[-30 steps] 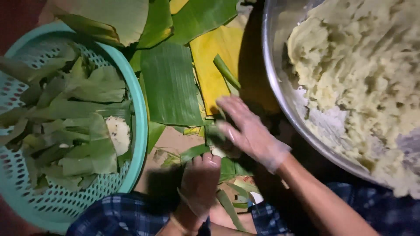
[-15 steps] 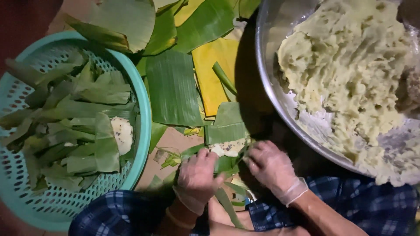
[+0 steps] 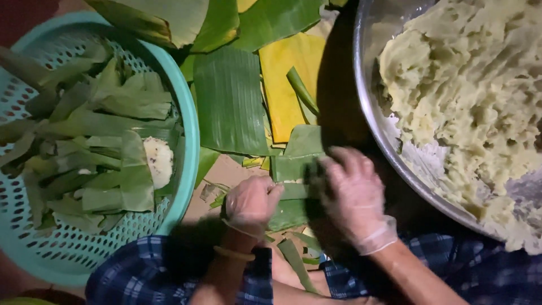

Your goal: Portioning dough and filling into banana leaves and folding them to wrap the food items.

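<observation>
So both gloved hands are on a small leaf parcel point(image 3: 293, 169) in the middle, right in front of the person's lap. Left hand point(image 3: 251, 200) is curled around the parcel's left edge, fingers bent and pinching the fold. Right hand point(image 3: 353, 195) lies flatter over the right side, fingers spread and pressing on the leaf. A thin strip of pale filling shows between the folds. Left of that sits a teal basket point(image 3: 189, 141) full of wrapped parcels, one with filling showing. Up right there's a big metal bowl point(image 3: 367, 113) of pale yellow mash point(image 3: 468, 96). Loose leaves point(image 3: 228, 101) lie spread behind the parcel
</observation>
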